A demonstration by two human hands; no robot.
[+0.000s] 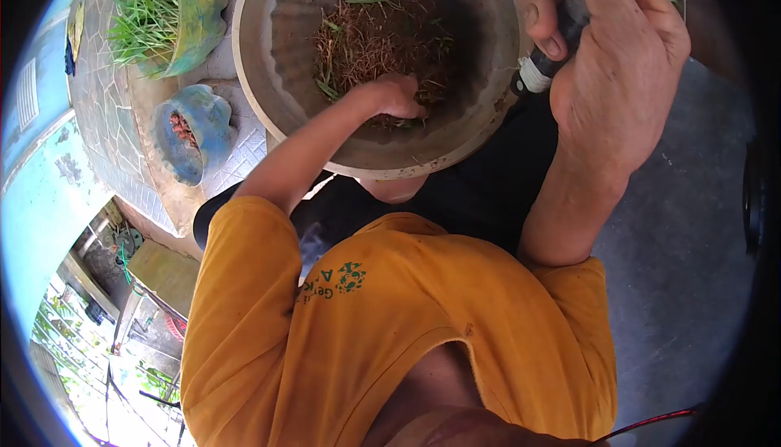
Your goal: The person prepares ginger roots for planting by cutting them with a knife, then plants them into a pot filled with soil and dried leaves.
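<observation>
A large round planter pot (259,113) with a pale rim stands in front of my body. Inside it lie dry brown roots and stems (366,44) mixed with a few green blades. My left hand (397,97) reaches over the near rim into this heap. Its fingers curl downward, and whatever they hold is hidden. Raised beside the pot's right rim, my right hand (610,65) is closed around a dark tool handle (573,20) with white string wound near its end. The working end of the tool cannot be made out.
To the left, a scalloped yellow-green planter (199,24) holds green grassy shoots (146,24). A blue scalloped planter (215,122) with reddish bits inside sits nearer. Grey floor (667,268) extends at right, and a wooden table (163,272) is at lower left.
</observation>
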